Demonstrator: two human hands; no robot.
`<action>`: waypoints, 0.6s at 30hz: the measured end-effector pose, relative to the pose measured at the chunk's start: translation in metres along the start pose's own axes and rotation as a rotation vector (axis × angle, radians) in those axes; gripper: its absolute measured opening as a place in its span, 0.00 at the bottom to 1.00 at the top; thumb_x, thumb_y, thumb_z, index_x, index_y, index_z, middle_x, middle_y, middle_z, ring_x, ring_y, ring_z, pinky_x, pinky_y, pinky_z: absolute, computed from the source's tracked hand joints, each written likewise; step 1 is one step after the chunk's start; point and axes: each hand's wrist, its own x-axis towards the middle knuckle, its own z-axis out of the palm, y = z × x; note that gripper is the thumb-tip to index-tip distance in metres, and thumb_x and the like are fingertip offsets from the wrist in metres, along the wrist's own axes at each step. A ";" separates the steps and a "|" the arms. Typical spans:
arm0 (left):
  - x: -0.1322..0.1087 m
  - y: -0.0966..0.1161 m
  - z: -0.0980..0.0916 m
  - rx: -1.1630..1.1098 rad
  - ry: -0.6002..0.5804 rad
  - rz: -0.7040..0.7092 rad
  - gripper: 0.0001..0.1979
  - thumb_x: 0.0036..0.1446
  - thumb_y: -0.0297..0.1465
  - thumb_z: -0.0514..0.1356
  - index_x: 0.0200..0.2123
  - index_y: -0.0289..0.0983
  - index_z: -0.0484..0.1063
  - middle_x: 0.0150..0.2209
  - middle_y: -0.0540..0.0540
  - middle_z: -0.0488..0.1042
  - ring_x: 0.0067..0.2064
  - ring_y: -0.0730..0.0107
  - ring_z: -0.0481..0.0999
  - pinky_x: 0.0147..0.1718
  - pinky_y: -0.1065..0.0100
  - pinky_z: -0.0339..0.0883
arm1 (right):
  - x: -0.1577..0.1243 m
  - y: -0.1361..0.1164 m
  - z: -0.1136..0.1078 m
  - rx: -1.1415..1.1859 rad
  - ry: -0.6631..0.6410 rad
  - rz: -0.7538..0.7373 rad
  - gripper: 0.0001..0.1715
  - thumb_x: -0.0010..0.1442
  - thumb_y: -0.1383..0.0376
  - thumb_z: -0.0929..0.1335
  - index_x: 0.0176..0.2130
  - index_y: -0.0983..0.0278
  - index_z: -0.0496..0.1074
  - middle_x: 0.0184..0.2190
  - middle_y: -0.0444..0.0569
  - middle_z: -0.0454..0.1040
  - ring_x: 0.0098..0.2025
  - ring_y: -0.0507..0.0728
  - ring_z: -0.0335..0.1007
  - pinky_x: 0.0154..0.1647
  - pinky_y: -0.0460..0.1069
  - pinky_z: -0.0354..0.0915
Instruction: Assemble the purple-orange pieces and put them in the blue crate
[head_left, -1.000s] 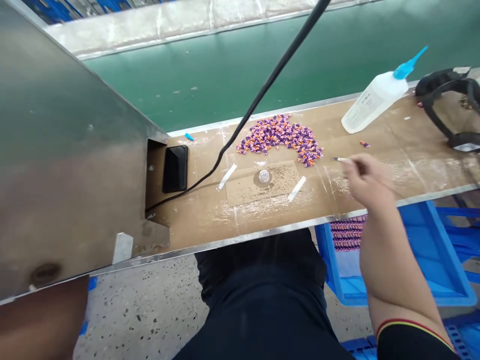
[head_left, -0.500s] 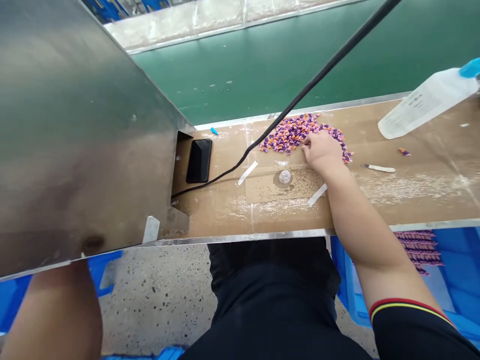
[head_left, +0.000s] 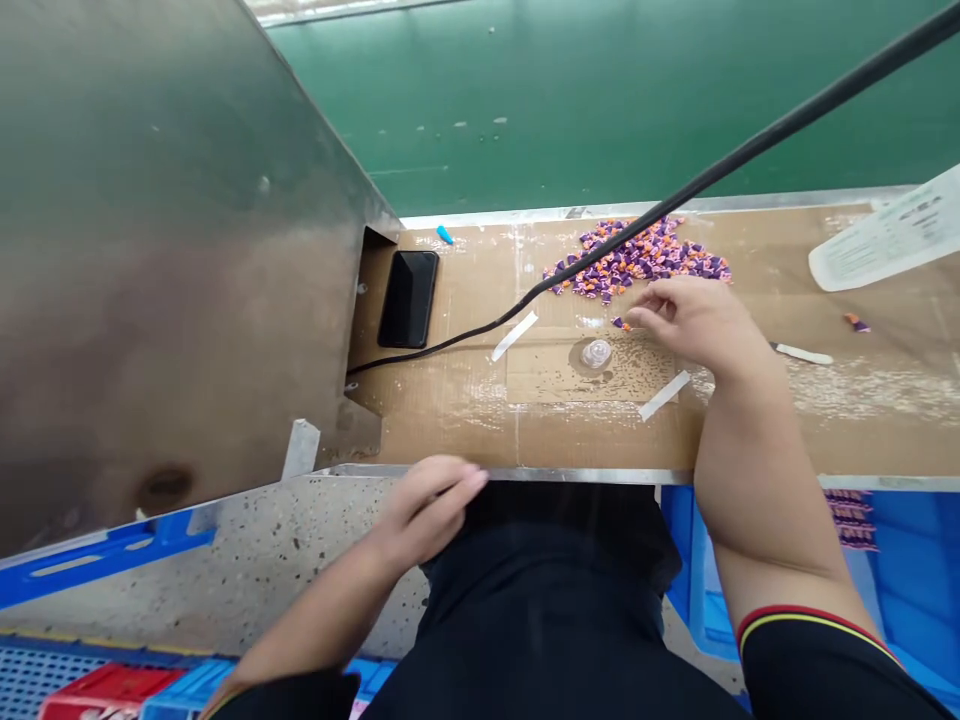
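Note:
My right hand (head_left: 697, 320) is over the cardboard-covered bench, thumb and forefinger pinched at a small purple-and-orange piece (head_left: 619, 323). Just behind it lies a pile of similar small pieces (head_left: 645, 260), each purple, orange and pink. In front of the fingertips, on a wet cardboard patch (head_left: 540, 375), sits a small clear round plastic part (head_left: 597, 353). My left hand (head_left: 431, 510) is at the bench's front edge, slightly blurred, with its fingers curled together. Whatever may be inside those fingers is hidden.
A black cable (head_left: 675, 195) crosses above the bench. At left stand a metal housing (head_left: 187, 300) and a phone (head_left: 409, 298). To the right are a knife (head_left: 806, 354), a single loose piece (head_left: 856, 323) and a white bottle (head_left: 892, 235). Blue bins (head_left: 915, 560) sit below.
My right hand has drawn back from the pile with one small piece at its fingertips. My left hand has come up from below at left to the bench edge. The view has shifted.

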 end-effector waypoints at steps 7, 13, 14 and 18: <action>0.087 -0.023 0.088 -0.305 0.177 0.210 0.24 0.75 0.21 0.59 0.69 0.39 0.75 0.49 0.43 0.82 0.49 0.70 0.85 0.51 0.70 0.83 | 0.002 -0.004 0.018 -0.001 0.001 -0.128 0.05 0.65 0.64 0.73 0.37 0.56 0.83 0.39 0.51 0.80 0.41 0.63 0.77 0.48 0.60 0.75; 0.096 -0.058 0.131 -0.564 0.208 -0.075 0.18 0.76 0.25 0.61 0.63 0.43 0.82 0.45 0.44 0.83 0.47 0.71 0.84 0.50 0.67 0.82 | 0.000 -0.007 0.029 -0.046 0.115 -0.099 0.11 0.71 0.64 0.68 0.41 0.56 0.83 0.45 0.57 0.79 0.50 0.67 0.75 0.52 0.63 0.74; 0.093 -0.061 0.135 -0.653 0.167 -0.173 0.16 0.76 0.28 0.63 0.62 0.43 0.83 0.45 0.44 0.84 0.47 0.70 0.85 0.50 0.67 0.82 | 0.001 -0.007 0.030 -0.044 0.117 -0.095 0.13 0.73 0.63 0.68 0.41 0.56 0.83 0.45 0.57 0.79 0.49 0.67 0.76 0.52 0.63 0.74; 0.089 -0.067 0.135 -0.931 0.028 -0.573 0.14 0.72 0.40 0.70 0.54 0.41 0.88 0.46 0.41 0.86 0.44 0.67 0.87 0.49 0.64 0.84 | 0.004 0.003 0.028 -0.032 0.065 -0.141 0.14 0.75 0.60 0.69 0.43 0.56 0.86 0.45 0.56 0.83 0.49 0.67 0.78 0.56 0.64 0.73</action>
